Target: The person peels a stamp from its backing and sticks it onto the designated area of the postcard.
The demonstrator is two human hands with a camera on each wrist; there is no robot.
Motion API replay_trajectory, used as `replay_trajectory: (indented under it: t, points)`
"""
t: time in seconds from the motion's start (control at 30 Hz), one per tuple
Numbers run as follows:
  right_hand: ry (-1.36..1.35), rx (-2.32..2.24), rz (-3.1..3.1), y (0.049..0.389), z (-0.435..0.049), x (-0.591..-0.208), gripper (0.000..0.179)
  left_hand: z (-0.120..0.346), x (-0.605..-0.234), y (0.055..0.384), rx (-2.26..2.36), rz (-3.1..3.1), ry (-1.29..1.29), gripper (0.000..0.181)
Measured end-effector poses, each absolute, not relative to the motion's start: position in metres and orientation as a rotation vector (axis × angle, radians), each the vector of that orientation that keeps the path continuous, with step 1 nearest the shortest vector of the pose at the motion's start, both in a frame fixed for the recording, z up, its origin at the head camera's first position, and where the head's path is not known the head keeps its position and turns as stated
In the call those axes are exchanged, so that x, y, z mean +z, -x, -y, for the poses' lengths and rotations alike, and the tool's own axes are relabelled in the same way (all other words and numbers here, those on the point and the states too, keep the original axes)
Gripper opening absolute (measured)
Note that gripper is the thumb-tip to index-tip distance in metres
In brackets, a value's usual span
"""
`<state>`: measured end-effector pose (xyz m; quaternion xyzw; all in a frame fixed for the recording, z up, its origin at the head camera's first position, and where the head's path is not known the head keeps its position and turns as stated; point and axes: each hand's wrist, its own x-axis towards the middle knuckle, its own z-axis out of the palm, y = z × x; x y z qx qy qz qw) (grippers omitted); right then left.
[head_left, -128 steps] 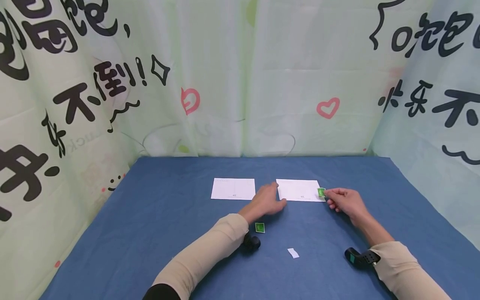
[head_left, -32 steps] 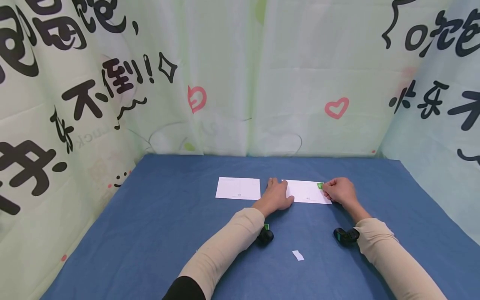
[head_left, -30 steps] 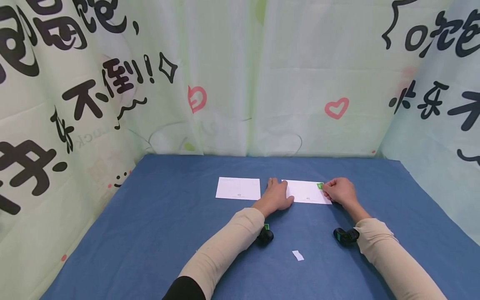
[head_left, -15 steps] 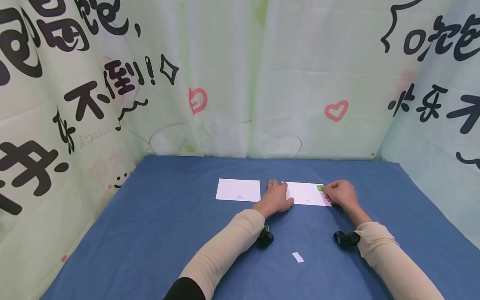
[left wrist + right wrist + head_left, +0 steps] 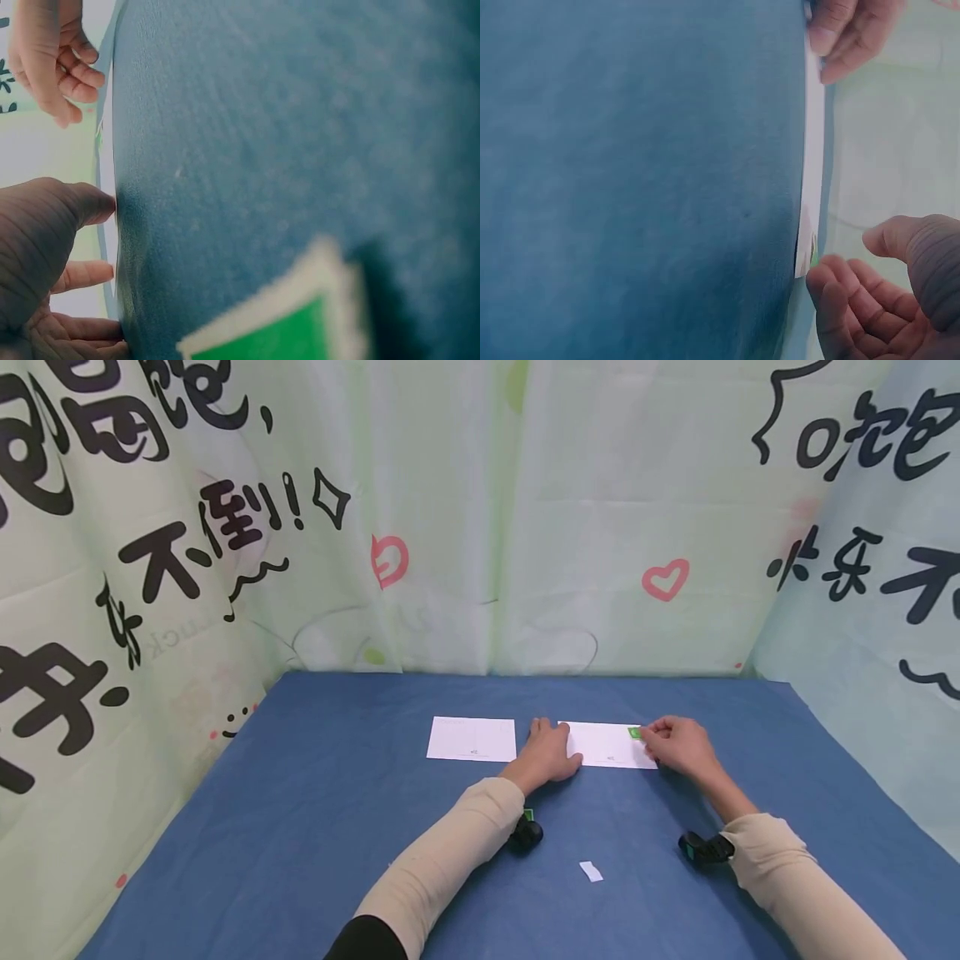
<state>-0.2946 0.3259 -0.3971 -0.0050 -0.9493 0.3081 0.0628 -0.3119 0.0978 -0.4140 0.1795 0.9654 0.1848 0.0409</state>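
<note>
Two white postcards lie side by side, a left one (image 5: 471, 739) and a right one (image 5: 603, 746). A small green postage stamp (image 5: 634, 732) sits at the right postcard's upper right corner. My right hand (image 5: 682, 745) is beside that stamp, its fingertips at the stamp's edge; in the right wrist view the thumb stands apart from the fingers. My left hand (image 5: 546, 753) rests on the right postcard's left edge with fingers spread. A second green stamp (image 5: 270, 330) with a white border lies near my left wrist, mostly hidden behind the wrist camera in the head view.
A small white paper scrap (image 5: 591, 871) lies on the blue tablecloth (image 5: 300, 827) between my forearms. Black wrist cameras hang under both wrists, a left one (image 5: 527, 834) and a right one (image 5: 705, 848). A printed curtain (image 5: 435, 527) encloses the table's back and sides.
The right hand carried the stamp from the right postcard's edge to its upper right corner, and its thumb is now off it. The left hand moved onto the postcard's left edge and stayed.
</note>
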Motion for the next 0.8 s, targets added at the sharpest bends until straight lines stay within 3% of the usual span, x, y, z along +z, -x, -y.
replay_trajectory:
  t: [0.2,0.8]
  points:
    - [-0.212,0.658,2.824,0.288,-0.321,-0.396,0.029,-0.098,-0.415,0.313,0.562,-2.949,-0.544,0.058]
    - [-0.499,0.350,2.932,0.284,-0.311,-0.400,0.063,-0.098,-0.412,0.310,0.542,-2.952,-0.533,0.057]
